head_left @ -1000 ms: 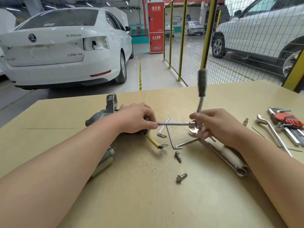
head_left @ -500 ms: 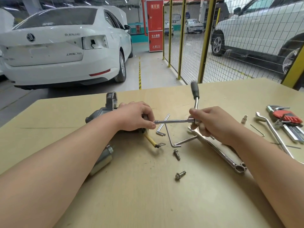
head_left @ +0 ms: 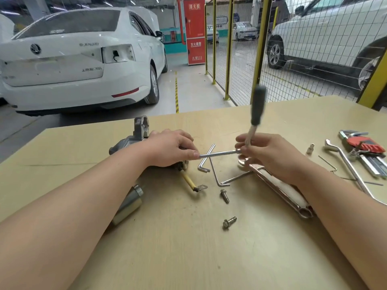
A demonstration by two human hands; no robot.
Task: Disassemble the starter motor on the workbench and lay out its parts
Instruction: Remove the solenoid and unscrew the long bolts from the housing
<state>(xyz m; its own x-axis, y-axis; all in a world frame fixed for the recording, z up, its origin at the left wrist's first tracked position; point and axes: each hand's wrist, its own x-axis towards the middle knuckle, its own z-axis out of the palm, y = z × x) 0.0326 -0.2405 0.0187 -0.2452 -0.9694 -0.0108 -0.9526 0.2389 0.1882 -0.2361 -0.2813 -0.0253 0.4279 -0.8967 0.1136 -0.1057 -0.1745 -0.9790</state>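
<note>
Starter motor [head_left: 127,143] looks heavy and rigid, so pin its body; your left hand [head_left: 169,149] pinches the slick long bolt [head_left: 217,153], right hand [head_left: 272,155] grips the ratchet [head_left: 258,105].

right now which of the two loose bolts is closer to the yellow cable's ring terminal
The upper bolt, just right of the ring terminal and below the long hex key. The other bolt lies nearer the person, by itself.

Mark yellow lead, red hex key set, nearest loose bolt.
yellow lead [head_left: 188,180]: head view, mid yellow sleeve.
red hex key set [head_left: 364,144]: head view, red holder.
nearest loose bolt [head_left: 229,222]: head view, middle of bolt.
</note>
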